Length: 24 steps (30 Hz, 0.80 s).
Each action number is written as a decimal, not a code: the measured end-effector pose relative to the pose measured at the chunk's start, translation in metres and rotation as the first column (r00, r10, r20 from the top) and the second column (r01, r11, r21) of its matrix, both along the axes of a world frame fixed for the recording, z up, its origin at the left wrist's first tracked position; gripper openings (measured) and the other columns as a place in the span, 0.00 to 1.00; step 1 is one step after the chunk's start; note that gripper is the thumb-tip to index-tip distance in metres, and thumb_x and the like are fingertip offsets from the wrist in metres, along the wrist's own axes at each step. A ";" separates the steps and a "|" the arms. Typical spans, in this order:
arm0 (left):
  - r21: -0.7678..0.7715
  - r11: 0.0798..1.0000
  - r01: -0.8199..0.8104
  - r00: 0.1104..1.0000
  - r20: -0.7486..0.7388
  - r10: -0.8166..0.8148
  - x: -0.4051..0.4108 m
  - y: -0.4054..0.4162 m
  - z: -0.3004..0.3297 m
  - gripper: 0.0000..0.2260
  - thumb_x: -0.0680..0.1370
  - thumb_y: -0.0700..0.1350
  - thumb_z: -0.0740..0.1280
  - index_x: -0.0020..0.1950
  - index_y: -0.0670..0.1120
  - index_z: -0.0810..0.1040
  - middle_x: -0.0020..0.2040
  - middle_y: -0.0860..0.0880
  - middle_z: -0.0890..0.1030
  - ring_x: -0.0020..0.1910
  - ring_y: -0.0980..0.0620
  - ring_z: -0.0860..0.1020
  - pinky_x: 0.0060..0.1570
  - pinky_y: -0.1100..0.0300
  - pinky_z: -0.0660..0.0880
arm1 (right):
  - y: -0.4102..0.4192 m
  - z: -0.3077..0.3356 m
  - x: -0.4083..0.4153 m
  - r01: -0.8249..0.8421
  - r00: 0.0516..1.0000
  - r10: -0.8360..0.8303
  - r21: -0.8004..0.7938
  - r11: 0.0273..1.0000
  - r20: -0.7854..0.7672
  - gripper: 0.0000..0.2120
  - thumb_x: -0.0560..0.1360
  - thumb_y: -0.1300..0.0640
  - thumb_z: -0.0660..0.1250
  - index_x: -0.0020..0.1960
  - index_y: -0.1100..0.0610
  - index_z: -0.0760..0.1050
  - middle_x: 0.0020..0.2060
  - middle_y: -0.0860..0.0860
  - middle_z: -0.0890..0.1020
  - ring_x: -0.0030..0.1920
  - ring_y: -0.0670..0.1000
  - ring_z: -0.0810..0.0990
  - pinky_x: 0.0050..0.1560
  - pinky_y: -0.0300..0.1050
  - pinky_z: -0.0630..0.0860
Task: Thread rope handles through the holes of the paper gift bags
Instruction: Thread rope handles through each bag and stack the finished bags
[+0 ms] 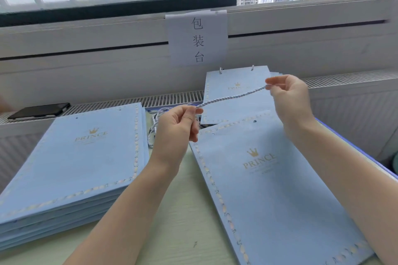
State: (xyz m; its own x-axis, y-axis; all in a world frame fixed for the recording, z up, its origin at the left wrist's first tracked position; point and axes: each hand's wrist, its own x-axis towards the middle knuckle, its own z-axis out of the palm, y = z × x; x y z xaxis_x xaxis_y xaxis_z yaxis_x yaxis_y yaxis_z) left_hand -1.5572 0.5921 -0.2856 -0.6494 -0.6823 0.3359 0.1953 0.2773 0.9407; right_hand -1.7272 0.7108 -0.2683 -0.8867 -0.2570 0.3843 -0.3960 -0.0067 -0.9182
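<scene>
While your left hand [181, 120] pinches one end of the rope handle [232, 97] and your right hand [288, 94] pinches the other, both grips closed tight on it, the rope hangs stretched in the air between them. Below it, a flat blue gift bag [280, 196] lies on the table [183, 221] with its holes unthreaded. A stack of bags [71, 168] sits to your left, loose ropes [154, 127] behind your left hand, and a threaded bag [234, 90] stands beyond.
</scene>
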 end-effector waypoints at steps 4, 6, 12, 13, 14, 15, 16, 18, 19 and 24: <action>-0.057 0.998 -0.033 0.999 0.026 0.034 0.000 0.000 -0.002 0.09 0.80 0.41 0.62 0.42 0.43 0.79 0.25 0.53 0.75 0.26 0.59 0.72 0.30 0.68 0.71 | -0.007 0.000 0.017 -0.082 0.959 0.144 0.247 0.966 -0.243 0.09 0.79 0.63 0.59 0.51 0.57 0.78 0.41 0.45 0.78 0.45 0.46 0.75 0.43 0.28 0.69; -0.129 0.991 -0.028 0.998 0.047 0.035 0.000 0.005 -0.002 0.07 0.77 0.42 0.67 0.41 0.42 0.80 0.26 0.52 0.77 0.27 0.59 0.73 0.32 0.69 0.71 | -0.012 -0.001 0.037 -0.301 0.880 0.392 0.324 0.897 -0.268 0.08 0.80 0.59 0.61 0.54 0.58 0.77 0.46 0.48 0.81 0.48 0.45 0.78 0.46 0.25 0.70; -0.186 0.980 -0.069 0.990 0.105 0.089 -0.004 0.007 -0.008 0.06 0.76 0.37 0.68 0.39 0.43 0.80 0.32 0.47 0.80 0.28 0.61 0.74 0.31 0.72 0.69 | -0.021 -0.019 0.057 -0.469 0.721 0.651 0.524 0.711 -0.238 0.05 0.79 0.58 0.62 0.49 0.53 0.77 0.28 0.45 0.76 0.29 0.42 0.72 0.34 0.32 0.67; -0.186 0.979 -0.088 0.988 0.111 0.110 -0.004 0.006 -0.008 0.07 0.77 0.37 0.67 0.40 0.46 0.79 0.33 0.49 0.80 0.29 0.63 0.74 0.31 0.73 0.69 | -0.021 -0.020 0.052 -0.375 0.744 0.600 0.558 0.740 -0.295 0.07 0.79 0.57 0.62 0.49 0.54 0.78 0.26 0.45 0.74 0.28 0.43 0.71 0.33 0.34 0.66; -0.179 0.979 -0.100 0.986 0.112 0.121 -0.004 0.004 -0.008 0.08 0.78 0.36 0.65 0.41 0.47 0.79 0.34 0.50 0.80 0.29 0.64 0.75 0.31 0.74 0.69 | -0.019 -0.019 0.048 -0.332 0.759 0.568 0.561 0.758 -0.318 0.08 0.79 0.58 0.61 0.49 0.56 0.79 0.26 0.45 0.74 0.28 0.44 0.70 0.33 0.34 0.66; -0.174 0.979 -0.106 0.985 0.116 0.127 -0.004 0.002 -0.009 0.09 0.78 0.36 0.64 0.42 0.47 0.78 0.34 0.51 0.79 0.30 0.64 0.75 0.31 0.74 0.69 | -0.018 -0.018 0.045 -0.327 0.770 0.553 0.547 0.770 -0.317 0.09 0.80 0.59 0.60 0.48 0.56 0.79 0.27 0.45 0.76 0.29 0.44 0.70 0.33 0.34 0.66; -0.178 0.978 -0.109 0.983 0.130 0.134 -0.005 0.001 -0.009 0.08 0.78 0.36 0.64 0.44 0.47 0.78 0.35 0.52 0.79 0.31 0.63 0.76 0.32 0.74 0.70 | -0.017 -0.018 0.042 -0.331 0.779 0.546 0.537 0.776 -0.308 0.09 0.80 0.60 0.59 0.49 0.57 0.78 0.29 0.44 0.78 0.30 0.44 0.70 0.34 0.34 0.67; -0.244 0.963 -0.115 0.966 0.196 0.165 -0.006 -0.001 -0.013 0.06 0.78 0.37 0.65 0.47 0.46 0.79 0.38 0.52 0.80 0.38 0.57 0.77 0.40 0.68 0.73 | -0.015 -0.019 0.039 -0.298 0.796 0.526 0.564 0.770 -0.298 0.11 0.80 0.64 0.57 0.51 0.56 0.78 0.36 0.44 0.81 0.33 0.44 0.72 0.38 0.36 0.69; -0.312 0.943 -0.117 0.947 0.251 0.201 -0.007 -0.001 -0.016 0.06 0.78 0.38 0.65 0.51 0.46 0.80 0.42 0.51 0.80 0.43 0.54 0.78 0.45 0.65 0.73 | -0.015 -0.020 0.038 -0.256 0.804 0.508 0.593 0.764 -0.307 0.14 0.79 0.66 0.55 0.52 0.56 0.78 0.39 0.46 0.81 0.36 0.46 0.74 0.40 0.37 0.70; -0.706 0.708 0.030 0.731 0.498 0.466 -0.010 -0.002 -0.032 0.18 0.80 0.48 0.60 0.69 0.45 0.68 0.64 0.45 0.71 0.65 0.45 0.63 0.62 0.57 0.59 | -0.016 -0.019 0.033 -0.114 0.827 0.451 0.684 0.721 -0.337 0.18 0.75 0.70 0.53 0.53 0.56 0.78 0.47 0.49 0.75 0.48 0.49 0.74 0.50 0.42 0.70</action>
State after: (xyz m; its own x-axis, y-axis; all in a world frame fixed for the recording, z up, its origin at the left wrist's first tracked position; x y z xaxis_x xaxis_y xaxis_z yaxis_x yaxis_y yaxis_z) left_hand -1.5675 0.5899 -0.3178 -0.7240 -0.6070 0.3278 -0.4898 0.7869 0.3754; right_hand -1.6943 0.6953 -0.2878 -0.4920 -0.7871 0.3719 -0.8325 0.3004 -0.4656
